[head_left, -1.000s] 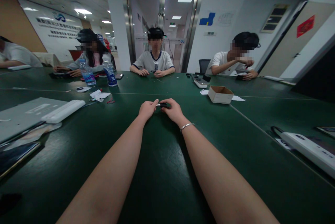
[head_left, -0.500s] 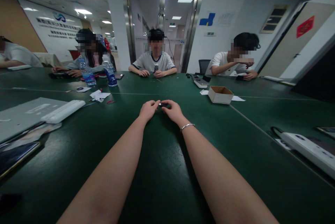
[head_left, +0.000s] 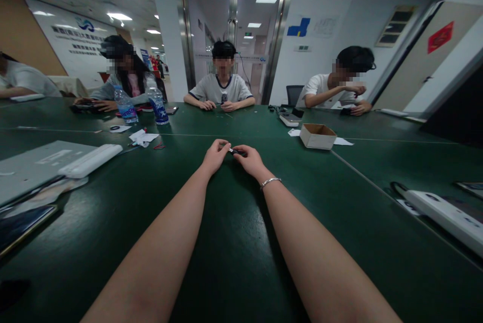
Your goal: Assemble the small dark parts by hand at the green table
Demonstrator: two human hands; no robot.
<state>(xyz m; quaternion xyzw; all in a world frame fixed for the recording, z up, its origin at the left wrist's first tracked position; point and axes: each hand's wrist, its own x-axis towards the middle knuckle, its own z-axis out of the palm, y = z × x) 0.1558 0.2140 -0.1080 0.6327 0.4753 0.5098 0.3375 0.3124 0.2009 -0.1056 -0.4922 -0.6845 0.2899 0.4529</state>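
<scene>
Both my arms reach forward over the dark green table point(head_left: 234, 242). My left hand point(head_left: 214, 155) and my right hand point(head_left: 249, 160) meet at the table's middle, fingers curled together. Between their fingertips is a small dark object with a shiny metal end point(head_left: 234, 151); both hands pinch it just above the tabletop. It is too small to name. A silver bracelet point(head_left: 269, 181) circles my right wrist.
A small open cardboard box point(head_left: 317, 136) stands to the right. A white power strip point(head_left: 449, 216) lies at the far right, another white strip point(head_left: 90, 159) on a grey board at left. Two water bottles point(head_left: 158, 105) and paper scraps sit beyond. Several other people sit across the table.
My hands have shifted slightly away from me and the fingers have tightened toward a pinch; the dark object shows less between them. The person at back left has leaned to the left.
</scene>
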